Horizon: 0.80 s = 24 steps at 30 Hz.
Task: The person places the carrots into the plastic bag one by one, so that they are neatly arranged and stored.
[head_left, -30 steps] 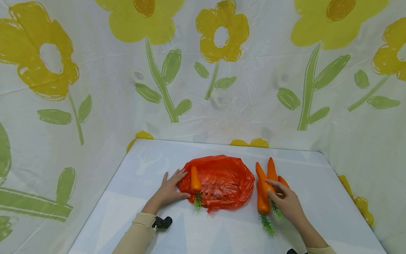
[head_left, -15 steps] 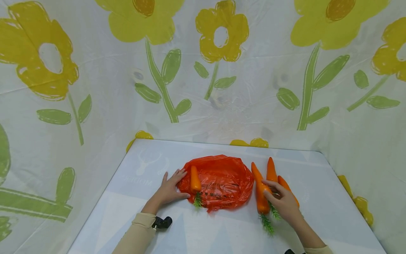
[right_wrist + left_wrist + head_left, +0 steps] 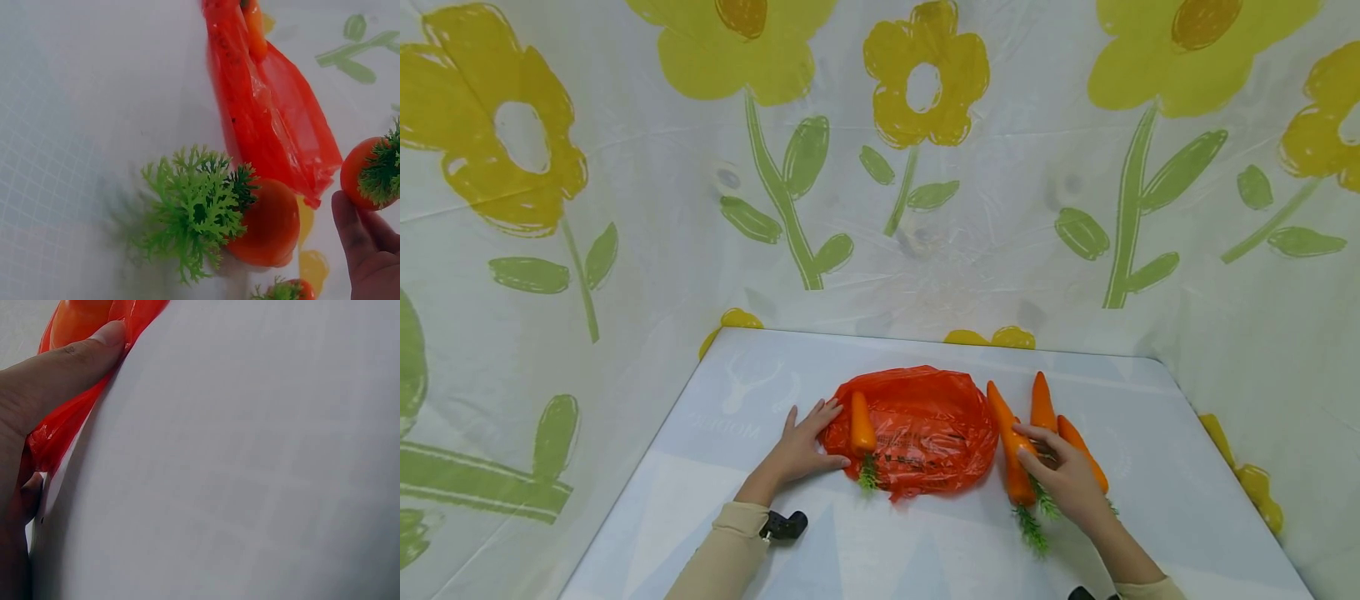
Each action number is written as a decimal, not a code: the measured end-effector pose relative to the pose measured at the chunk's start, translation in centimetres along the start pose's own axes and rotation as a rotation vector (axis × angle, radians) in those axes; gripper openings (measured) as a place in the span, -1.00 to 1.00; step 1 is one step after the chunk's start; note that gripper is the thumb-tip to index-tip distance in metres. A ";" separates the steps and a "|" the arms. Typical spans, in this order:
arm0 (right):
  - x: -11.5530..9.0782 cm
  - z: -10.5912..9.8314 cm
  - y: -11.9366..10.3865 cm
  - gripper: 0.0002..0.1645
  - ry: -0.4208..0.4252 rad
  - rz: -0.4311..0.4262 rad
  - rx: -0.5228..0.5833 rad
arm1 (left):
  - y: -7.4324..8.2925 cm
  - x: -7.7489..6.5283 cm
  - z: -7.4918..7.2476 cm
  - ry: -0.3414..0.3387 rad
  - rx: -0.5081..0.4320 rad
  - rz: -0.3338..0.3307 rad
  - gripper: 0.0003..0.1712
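My left hand point(image 3: 799, 450) rests with spread fingers on the left edge of a crumpled red plastic bag point(image 3: 925, 433). In the left wrist view, its thumb lies on the bag beside an orange carrot. That carrot point(image 3: 862, 429), with a green leafy top, lies on the bag. On the right, my right hand point(image 3: 1070, 473) pinches another carrot point(image 3: 1003, 417) between thumb and fingers, its tip at the bag's right edge. Below the pinched one lies a carrot point(image 3: 1018, 485), partly covered. In the right wrist view, my thumb touches the held carrot point(image 3: 357, 172) near its leafy end.
Two more carrots lie beyond and right of my right hand, one pointing away point(image 3: 1042, 402) and one slanted point(image 3: 1081, 450). Everything is on a pale printed table point(image 3: 850, 550). A cloth with yellow flowers point(image 3: 1000, 183) hangs behind and at the sides.
My right hand has shifted left with the pinched carrot, bringing its tip to the bag. The slanted carrot on the right shows more now. My left hand has stayed still.
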State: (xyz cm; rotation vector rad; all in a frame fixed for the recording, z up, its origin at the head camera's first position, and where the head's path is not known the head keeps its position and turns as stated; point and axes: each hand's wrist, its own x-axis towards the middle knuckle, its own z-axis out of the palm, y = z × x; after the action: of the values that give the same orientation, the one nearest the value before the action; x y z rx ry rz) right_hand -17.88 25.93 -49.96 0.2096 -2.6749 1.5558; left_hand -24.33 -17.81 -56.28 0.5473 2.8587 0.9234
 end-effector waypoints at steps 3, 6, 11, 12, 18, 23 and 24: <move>0.1 0.2 0.1 -0.50 -0.012 -0.001 0.018 | 0.0 0.0 0.0 0.001 0.007 -0.003 0.16; 0.2 0.3 0.2 -0.51 -0.026 -0.005 0.043 | 0.0 0.1 0.1 0.003 0.011 -0.003 0.16; 0.3 0.7 0.4 -0.54 -0.039 -0.045 0.064 | -0.1 0.1 0.1 0.002 0.010 0.000 0.15; 0.3 0.8 0.5 -0.54 -0.041 -0.055 0.064 | -0.1 0.1 0.1 0.001 0.009 0.000 0.15; 0.4 1.4 0.5 -0.57 -0.054 -0.063 0.077 | -0.1 0.0 0.1 -0.005 0.004 -0.005 0.15; 0.4 2.0 0.1 -0.55 -0.064 -0.060 0.111 | -0.1 0.1 0.1 0.001 0.003 -0.003 0.14; 0.5 2.2 0.0 -0.55 -0.065 -0.053 0.113 | -0.1 0.1 0.1 0.000 0.005 -0.004 0.15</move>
State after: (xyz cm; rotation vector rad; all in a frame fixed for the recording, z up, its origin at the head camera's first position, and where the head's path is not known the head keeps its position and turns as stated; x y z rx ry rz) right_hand -18.26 24.00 -50.98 0.3381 -2.6073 1.7146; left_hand -24.40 -17.79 -56.42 0.5426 2.8617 0.9160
